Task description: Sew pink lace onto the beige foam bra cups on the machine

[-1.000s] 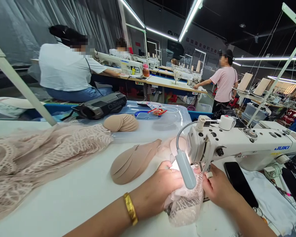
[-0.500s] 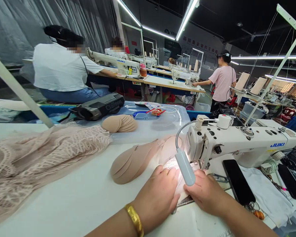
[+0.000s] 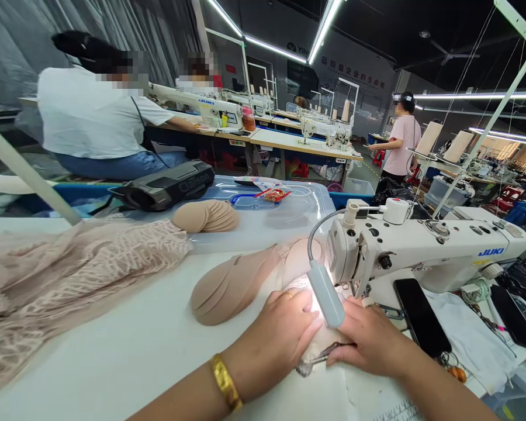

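Note:
Both my hands press a small piece of pale pink lace fabric [image 3: 319,342] flat on the white table [image 3: 127,345] under the needle end of a white JUKI sewing machine [image 3: 421,248]. My left hand [image 3: 276,342], with a gold bracelet on the wrist, lies palm down on the fabric's left side with fingers together. My right hand [image 3: 368,339] rests on its right side, fingertips on the cloth. The machine's gooseneck lamp [image 3: 324,286] shines between them and hides the needle.
A fanned stack of beige bra cups [image 3: 232,283] lies just left of my hands, another stack [image 3: 206,216] further back by a clear plastic lid [image 3: 289,219]. A heap of pink lace [image 3: 65,280] covers the left. A black phone [image 3: 421,316] lies right. Other people sew behind.
The lace, first bunched and lifted in both hands at the needle, now lies flat under them. My right hand dropped and moved left onto the cloth.

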Demonstrator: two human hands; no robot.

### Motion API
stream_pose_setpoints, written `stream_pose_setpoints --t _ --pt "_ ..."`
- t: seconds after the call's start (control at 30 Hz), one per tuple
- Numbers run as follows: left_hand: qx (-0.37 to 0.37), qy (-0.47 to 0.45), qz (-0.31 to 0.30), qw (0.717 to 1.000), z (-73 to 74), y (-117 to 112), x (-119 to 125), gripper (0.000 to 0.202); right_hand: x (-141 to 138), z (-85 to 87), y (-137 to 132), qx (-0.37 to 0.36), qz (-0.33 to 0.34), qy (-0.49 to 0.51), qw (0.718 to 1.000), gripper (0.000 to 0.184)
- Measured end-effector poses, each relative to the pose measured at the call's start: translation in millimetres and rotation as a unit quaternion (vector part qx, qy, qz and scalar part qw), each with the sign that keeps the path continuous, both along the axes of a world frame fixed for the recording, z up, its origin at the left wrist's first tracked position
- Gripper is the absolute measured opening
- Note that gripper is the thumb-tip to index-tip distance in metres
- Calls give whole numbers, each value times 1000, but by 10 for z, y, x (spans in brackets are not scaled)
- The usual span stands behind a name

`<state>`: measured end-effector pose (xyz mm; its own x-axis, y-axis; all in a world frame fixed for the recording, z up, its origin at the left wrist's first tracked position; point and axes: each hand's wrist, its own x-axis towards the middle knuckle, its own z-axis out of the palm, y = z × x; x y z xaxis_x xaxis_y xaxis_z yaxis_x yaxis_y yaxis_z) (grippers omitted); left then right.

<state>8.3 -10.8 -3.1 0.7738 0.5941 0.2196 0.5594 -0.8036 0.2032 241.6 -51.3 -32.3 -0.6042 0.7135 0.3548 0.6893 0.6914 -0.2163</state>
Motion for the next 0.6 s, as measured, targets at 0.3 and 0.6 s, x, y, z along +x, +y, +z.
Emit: stream_pose_setpoints --t 0.3,0.6 --pt "-141 31 -115 983 175 23 -399 73 235 218 28 10 -48 85 995 16" --pt "-105 8 -112 988 115 44 -254 21 489 414 -2 -120 2 19 993 23"
